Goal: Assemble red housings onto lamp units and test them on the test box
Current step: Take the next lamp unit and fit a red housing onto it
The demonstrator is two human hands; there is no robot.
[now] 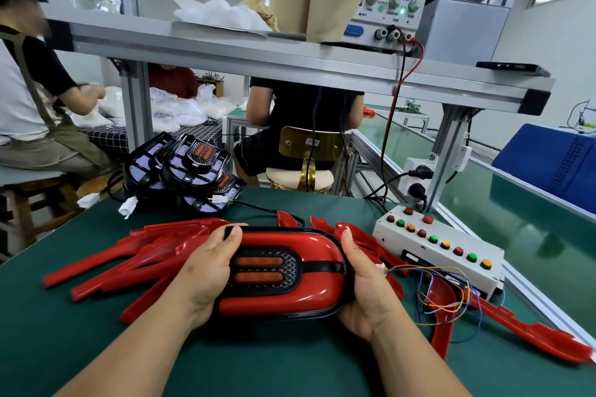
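The person holds an oval lamp unit with a glossy red plastic housing (290, 296) fitted over it, low over the dark green table mat (258, 364) in the near middle of the bench. It cannot be told whether its underside touches the mat. The left hand (209, 271) grasps the unit's left end, with the thumb laid over the top edge and the fingers curled underneath. The right hand (367, 287) grasps the right end in the same way, thumb up along the rim. The housing's face shows a black mesh-patterned insert with 2 amber lenses (259, 269), one above the other, and a black stripe running to the right.

Loose red plastic housings (145, 251) lie fanned out on the mat behind and left of the left hand, and more red pieces (532, 332) lie to the right. The white rectangular test box (429, 251), with red, green and yellow push buttons, sits on the mat just right of the right hand. A tangle of thin coloured wires (445, 293) lies in front of it. A stack of bare black lamp units (183, 171) with white connectors stands at the mat's far-left edge. On the aluminium shelf (290, 58) above, a grey bench power supply (393, 0) displays 12.00 in red digits.
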